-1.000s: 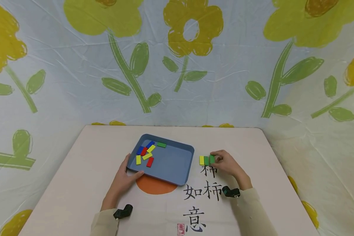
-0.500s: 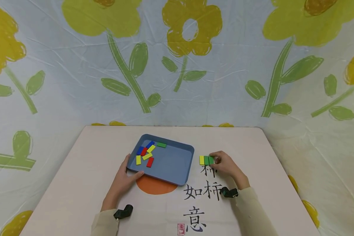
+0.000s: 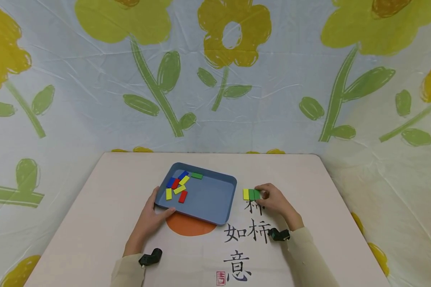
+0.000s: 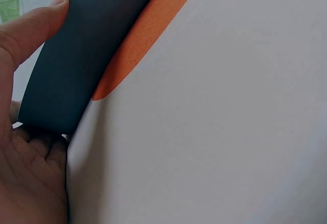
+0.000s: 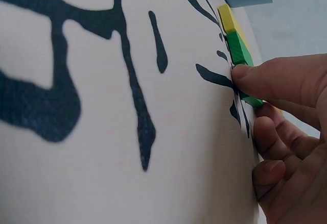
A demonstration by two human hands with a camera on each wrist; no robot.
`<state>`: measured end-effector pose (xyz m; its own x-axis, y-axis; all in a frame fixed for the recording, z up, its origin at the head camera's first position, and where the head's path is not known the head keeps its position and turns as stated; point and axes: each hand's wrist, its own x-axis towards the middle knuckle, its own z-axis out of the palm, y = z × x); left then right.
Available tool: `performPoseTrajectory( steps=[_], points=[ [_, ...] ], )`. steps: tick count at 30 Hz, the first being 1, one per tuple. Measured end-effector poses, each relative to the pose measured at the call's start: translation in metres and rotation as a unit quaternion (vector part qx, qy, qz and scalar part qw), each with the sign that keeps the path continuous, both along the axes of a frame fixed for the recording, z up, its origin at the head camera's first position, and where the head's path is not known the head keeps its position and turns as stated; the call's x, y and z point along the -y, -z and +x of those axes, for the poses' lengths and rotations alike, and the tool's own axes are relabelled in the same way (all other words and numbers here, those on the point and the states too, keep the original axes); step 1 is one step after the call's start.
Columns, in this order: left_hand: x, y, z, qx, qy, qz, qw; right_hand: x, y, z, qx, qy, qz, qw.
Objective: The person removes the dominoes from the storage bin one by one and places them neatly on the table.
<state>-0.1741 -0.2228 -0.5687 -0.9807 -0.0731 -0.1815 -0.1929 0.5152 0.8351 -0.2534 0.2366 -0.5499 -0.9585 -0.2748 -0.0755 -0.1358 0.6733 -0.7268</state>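
At the near left corner of a blue-grey tray (image 3: 208, 201), my left hand (image 3: 150, 220) grips the rim, thumb on the near edge; in the left wrist view its other fingers reach beneath the tray wall (image 4: 76, 50). Right of the tray, my right hand (image 3: 277, 202) pinches a green block (image 3: 256, 194) between thumb and fingers. That block stands against a second green block (image 3: 251, 194), which touches a yellow block (image 3: 246, 194), making a short row on the table. In the right wrist view, the thumb and fingers partly hide the pinched block.
Inside the tray lie several loose blocks, among them a red block (image 3: 182, 197), a yellow block (image 3: 169, 194) and a green block (image 3: 196, 175). Black brush characters (image 3: 237, 266) and an orange shape (image 3: 190, 225) mark the tabletop. A flowered cloth (image 3: 258, 99) hangs behind.
My right hand has shifted slightly left, bringing the pinched green block from a small gap up against the other green one. The left hand and tray have stayed put.
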Motion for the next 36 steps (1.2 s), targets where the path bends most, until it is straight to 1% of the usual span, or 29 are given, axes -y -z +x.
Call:
performPoseTrajectory(
  steps=[10,19,22,28,32,36],
  points=[
    [0.0,-0.002,0.001,0.001,0.001,0.001,1.0,0.002,0.003,0.002,-0.001,0.015,0.002,1.0],
    [0.0,-0.003,0.0,0.004,-0.002,0.003,1.0,0.004,0.003,0.004,0.008,0.035,0.007,0.999],
    [-0.001,-0.003,0.001,0.005,-0.003,0.004,1.0,0.004,0.003,0.006,0.005,0.034,-0.006,0.999],
    [-0.001,-0.004,0.002,0.009,-0.003,0.004,0.9999,-0.001,0.005,0.013,-0.001,0.064,-0.044,0.997],
    [-0.001,-0.004,0.002,0.008,-0.002,0.005,1.0,-0.003,0.004,0.016,-0.022,0.066,-0.057,0.996],
    [0.0,-0.003,0.0,0.005,-0.001,0.007,1.0,0.0,0.0,0.017,-0.032,0.068,-0.066,0.995]
  ],
)
